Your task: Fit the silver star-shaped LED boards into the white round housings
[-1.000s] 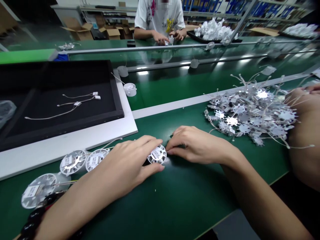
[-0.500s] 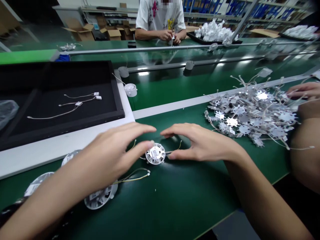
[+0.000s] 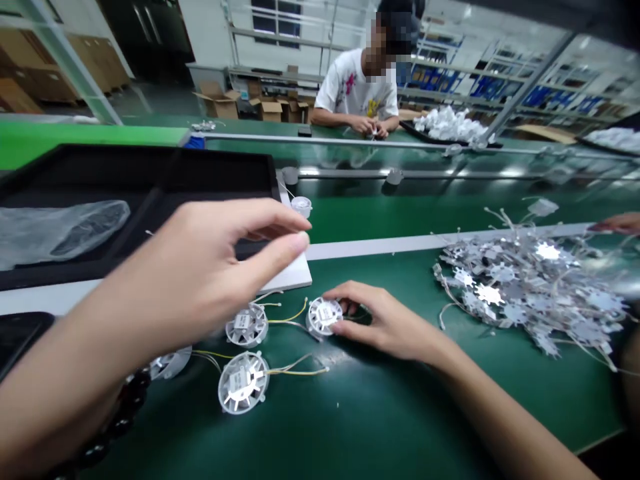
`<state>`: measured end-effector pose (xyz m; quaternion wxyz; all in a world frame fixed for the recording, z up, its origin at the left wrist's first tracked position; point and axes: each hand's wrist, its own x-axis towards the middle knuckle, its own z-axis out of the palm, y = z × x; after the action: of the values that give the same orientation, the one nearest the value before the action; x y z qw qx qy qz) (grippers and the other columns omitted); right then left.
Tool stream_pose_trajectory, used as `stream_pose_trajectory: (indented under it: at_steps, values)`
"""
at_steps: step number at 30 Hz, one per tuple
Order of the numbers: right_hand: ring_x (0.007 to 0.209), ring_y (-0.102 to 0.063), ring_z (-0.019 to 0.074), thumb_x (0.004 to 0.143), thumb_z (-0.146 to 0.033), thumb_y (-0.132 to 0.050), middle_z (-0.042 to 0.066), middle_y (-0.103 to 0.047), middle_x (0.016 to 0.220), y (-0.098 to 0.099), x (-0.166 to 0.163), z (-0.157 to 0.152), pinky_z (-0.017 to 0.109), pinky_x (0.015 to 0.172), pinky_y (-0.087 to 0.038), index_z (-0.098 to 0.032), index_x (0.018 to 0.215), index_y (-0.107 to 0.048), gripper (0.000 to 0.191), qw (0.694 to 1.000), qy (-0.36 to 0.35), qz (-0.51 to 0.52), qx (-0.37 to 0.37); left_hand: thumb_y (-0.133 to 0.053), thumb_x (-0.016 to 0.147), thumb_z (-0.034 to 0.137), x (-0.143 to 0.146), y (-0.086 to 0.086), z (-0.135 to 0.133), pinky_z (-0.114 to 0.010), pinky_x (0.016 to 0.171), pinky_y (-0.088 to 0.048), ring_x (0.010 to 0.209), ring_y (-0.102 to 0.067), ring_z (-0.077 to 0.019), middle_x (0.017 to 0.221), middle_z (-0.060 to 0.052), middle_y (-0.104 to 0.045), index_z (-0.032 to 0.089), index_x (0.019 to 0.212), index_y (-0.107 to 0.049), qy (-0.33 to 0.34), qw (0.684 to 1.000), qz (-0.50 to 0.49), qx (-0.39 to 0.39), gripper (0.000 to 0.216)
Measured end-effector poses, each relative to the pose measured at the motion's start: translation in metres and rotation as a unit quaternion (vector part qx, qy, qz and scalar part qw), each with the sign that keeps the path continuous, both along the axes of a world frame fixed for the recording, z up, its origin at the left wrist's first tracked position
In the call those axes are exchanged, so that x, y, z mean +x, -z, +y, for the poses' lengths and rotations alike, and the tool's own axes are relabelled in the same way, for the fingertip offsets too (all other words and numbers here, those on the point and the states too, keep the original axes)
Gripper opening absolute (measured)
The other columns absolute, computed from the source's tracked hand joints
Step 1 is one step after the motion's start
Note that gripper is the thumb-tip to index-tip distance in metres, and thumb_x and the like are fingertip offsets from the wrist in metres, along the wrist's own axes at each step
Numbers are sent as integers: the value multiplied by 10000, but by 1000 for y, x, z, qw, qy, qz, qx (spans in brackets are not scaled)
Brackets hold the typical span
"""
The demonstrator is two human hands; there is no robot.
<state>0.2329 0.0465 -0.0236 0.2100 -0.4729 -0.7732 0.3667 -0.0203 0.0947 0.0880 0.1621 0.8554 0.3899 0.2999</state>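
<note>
One camera, worn on the head, looks forward and down: close over the left fingers (image 3: 281, 253) and right fingers (image 3: 353, 291) at mid-view, across the tabletop (image 3: 390, 413), and out to a distant co-worker (image 3: 357, 87) and shelves (image 3: 450, 65) along the top.

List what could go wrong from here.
Wires lie close beside the disc in the right hand, so they could snag if it moves. The bracelet looks close to a half-hidden disc and might nudge it. The pile looks tangled, so pulling one piece might drag others.
</note>
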Motion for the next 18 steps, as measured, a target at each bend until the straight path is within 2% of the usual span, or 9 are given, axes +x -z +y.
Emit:
stream_pose_trajectory:
  at_steps: [2,4,7,9,11,14,16,18]
  values:
    - [1050,-668,223,950,-437,-692,102,-692,1260,-2,-12,-3,384,944,-546,-207,1353,-594,474,999,-25,23,0,-551,961,419,1,1,-2,-290,697,-495,898,-708,-200,993,82,-774,303,953,-755,17,999,21,-17,234]
    - [1161,-653,241,955,-450,-682,114,-667,1332,-10,-20,-2,404,1015,-526,-209,1395,-556,517,998,-35,31,35,-535,973,414,1,1,-3,-324,729,-494,934,-708,-216,1003,68,-773,298,946,-755,19,998,53,-33,250]
    - [1237,-623,261,987,-431,-617,127,-653,1363,-27,-23,23,434,1073,-490,-189,1342,-583,431,990,23,-15,136,-534,996,395,1,2,-3,-356,726,-490,922,-703,-237,986,41,-762,291,947,-757,11,993,103,-50,251]
    - [1231,-621,274,979,-389,-616,141,-656,1344,-33,-23,59,451,1072,-489,-165,1324,-589,412,980,76,-60,173,-541,1007,365,2,2,-4,-366,711,-485,878,-702,-244,934,25,-751,283,903,-755,13,990,129,-45,252]
    - [1273,-592,297,941,-302,-671,161,-626,1377,-31,-26,102,489,1094,-470,-155,1358,-571,453,976,97,-93,174,-537,1020,341,4,2,-9,-374,704,-484,859,-705,-253,906,1,-742,262,881,-751,28,988,153,-18,267]
    - [1329,-544,318,933,-285,-717,138,-583,1417,-17,-37,166,556,1106,-449,-157,1341,-595,444,969,121,-137,169,-598,1004,352,4,5,-29,-395,661,-487,813,-703,-275,894,-35,-731,224,908,-745,95,971,217,33,217]
    - [1281,-574,300,972,-323,-683,122,-572,1425,-5,-47,199,546,1067,-489,-179,1322,-613,385,965,142,-153,160,-722,925,374,0,9,-47,-392,620,-492,765,-690,-270,897,-40,-729,220,916,-743,163,955,248,27,155]
    - [1198,-622,272,994,-343,-656,113,-603,1372,4,-56,225,503,1007,-538,-179,1291,-629,341,962,166,-161,142,-744,893,296,-4,18,-62,-372,642,-514,763,-688,-246,910,-42,-737,224,870,-739,170,964,206,7,76]
